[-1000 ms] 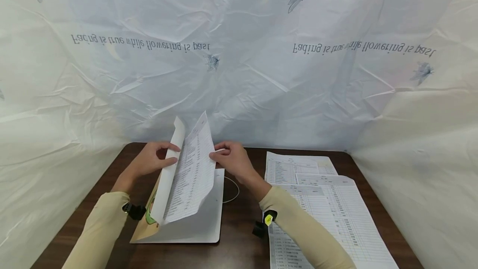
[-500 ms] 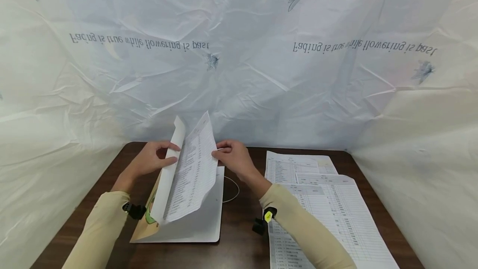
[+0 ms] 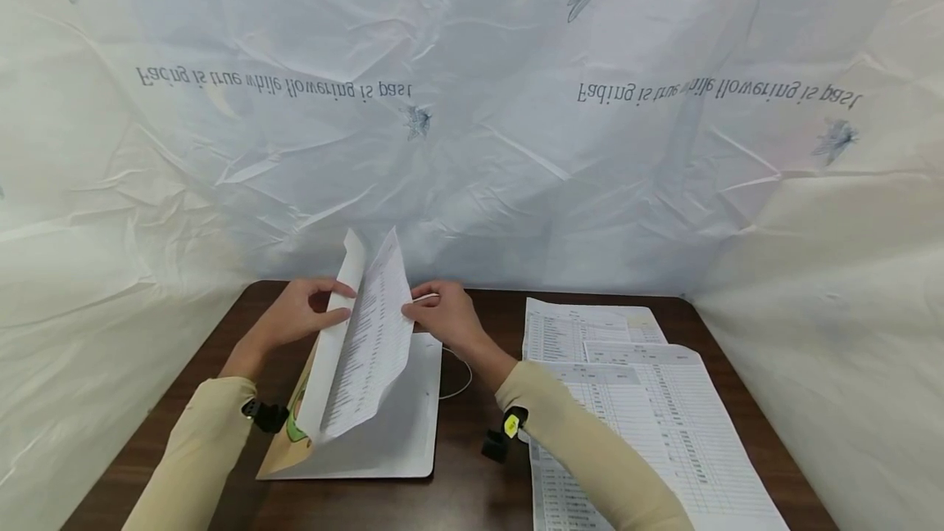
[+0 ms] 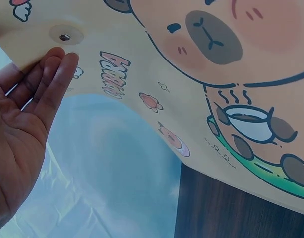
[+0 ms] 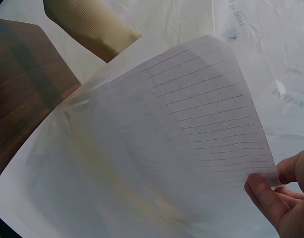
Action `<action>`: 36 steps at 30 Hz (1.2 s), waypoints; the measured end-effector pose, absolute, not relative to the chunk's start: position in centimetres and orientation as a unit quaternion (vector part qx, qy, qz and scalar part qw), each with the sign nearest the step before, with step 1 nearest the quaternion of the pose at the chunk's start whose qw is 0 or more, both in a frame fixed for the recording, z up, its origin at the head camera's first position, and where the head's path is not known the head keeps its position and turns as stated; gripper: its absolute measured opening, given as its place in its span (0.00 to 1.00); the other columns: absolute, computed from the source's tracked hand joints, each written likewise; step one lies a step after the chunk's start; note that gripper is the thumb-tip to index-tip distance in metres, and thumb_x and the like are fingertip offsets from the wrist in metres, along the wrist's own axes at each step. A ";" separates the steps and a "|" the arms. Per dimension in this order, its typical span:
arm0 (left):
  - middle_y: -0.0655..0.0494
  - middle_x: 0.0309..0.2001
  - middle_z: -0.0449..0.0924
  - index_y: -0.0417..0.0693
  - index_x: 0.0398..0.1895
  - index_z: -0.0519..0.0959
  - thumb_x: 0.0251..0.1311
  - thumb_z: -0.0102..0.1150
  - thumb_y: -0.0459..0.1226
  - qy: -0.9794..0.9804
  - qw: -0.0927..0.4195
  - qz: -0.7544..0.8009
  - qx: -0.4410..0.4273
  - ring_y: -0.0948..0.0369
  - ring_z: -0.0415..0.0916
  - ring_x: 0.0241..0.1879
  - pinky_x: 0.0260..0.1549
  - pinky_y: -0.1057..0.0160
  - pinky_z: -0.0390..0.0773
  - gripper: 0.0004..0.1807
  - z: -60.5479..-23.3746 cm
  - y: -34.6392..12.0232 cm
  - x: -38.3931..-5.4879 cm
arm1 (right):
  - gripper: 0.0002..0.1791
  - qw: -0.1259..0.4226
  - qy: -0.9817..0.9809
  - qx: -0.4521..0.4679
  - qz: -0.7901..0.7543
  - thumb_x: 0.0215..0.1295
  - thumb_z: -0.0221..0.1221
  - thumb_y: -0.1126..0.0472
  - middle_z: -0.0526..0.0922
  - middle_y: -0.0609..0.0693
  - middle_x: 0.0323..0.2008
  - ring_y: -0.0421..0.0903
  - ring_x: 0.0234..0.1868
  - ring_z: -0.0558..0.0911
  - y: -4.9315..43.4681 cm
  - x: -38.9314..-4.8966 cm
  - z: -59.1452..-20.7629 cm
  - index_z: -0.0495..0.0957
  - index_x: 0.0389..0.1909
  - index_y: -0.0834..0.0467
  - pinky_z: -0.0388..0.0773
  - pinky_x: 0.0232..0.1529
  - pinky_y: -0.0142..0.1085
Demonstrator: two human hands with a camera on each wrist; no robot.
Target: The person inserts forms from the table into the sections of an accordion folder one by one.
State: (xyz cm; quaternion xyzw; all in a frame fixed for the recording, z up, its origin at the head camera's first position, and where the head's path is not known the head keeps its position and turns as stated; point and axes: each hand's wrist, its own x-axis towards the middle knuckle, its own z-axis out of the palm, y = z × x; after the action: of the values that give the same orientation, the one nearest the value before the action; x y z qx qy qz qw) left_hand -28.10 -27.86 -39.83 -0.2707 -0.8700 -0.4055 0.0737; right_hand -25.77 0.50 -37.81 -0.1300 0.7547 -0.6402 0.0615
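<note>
A folder point(image 3: 401, 428) stands half opened on the table's left side. It is white inside, and its outer cover point(image 4: 271, 64) carries a cartoon animal with a cup. My left hand point(image 3: 298, 314) holds the raised cover point(image 3: 333, 359) by its edge, thumb on the inner side; the left wrist view has its fingers point(image 4: 60, 69) near a small round hole. Between thumb and fingers my right hand point(image 3: 451, 319) pinches the right edge of a printed sheet point(image 3: 369, 351), which leans inside the folder beside the cover. Ruled lines show on the sheet point(image 5: 216, 114) in the right wrist view.
Several printed sheets point(image 3: 686, 424) overlap on the right of the dark wooden table point(image 3: 472, 490), partly under my right forearm. A thin pale cord point(image 3: 466, 379) loops out beside the folder. A wrinkled white curtain point(image 3: 487, 187) with printed lettering hangs behind and around the table.
My right hand moves slightly right, then back left with the sheet, bringing it closer to the raised cover. My left hand and the folder stay in place.
</note>
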 end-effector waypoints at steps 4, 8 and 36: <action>0.43 0.45 0.85 0.36 0.51 0.84 0.62 0.69 0.34 -0.867 0.072 -0.411 -0.271 0.60 0.81 0.34 0.32 0.64 0.81 0.16 -39.8 -27.9 -28.1 | 0.13 0.062 0.758 -0.137 -0.634 0.65 0.65 0.67 0.89 0.57 0.38 0.49 0.32 0.89 0.0 -25.8 -38.3 0.81 0.50 0.65 0.85 0.40 0.47; 0.42 0.45 0.84 0.36 0.51 0.83 0.62 0.69 0.33 -0.865 0.070 -0.416 -0.272 0.61 0.81 0.34 0.32 0.64 0.81 0.16 -39.9 -27.9 -28.1 | 0.14 0.073 0.759 -0.134 -0.633 0.65 0.66 0.67 0.89 0.55 0.37 0.49 0.31 0.89 -0.5 -25.8 -38.6 0.81 0.50 0.64 0.85 0.41 0.47; 0.43 0.45 0.84 0.35 0.52 0.83 0.61 0.69 0.33 -0.869 0.069 -0.411 -0.267 0.58 0.81 0.34 0.32 0.64 0.81 0.17 -39.9 -27.9 -28.0 | 0.11 0.091 0.810 -0.208 -0.540 0.63 0.67 0.68 0.89 0.55 0.35 0.43 0.30 0.88 -1.0 -25.6 -38.7 0.83 0.46 0.67 0.85 0.33 0.38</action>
State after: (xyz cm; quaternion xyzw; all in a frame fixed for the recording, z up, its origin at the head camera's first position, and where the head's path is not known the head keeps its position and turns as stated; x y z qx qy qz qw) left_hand -27.97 -27.85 -39.90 -0.2671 -0.8689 -0.4111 0.0687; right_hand -25.60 -0.98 -38.67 -0.2076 0.8104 -0.5403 0.0910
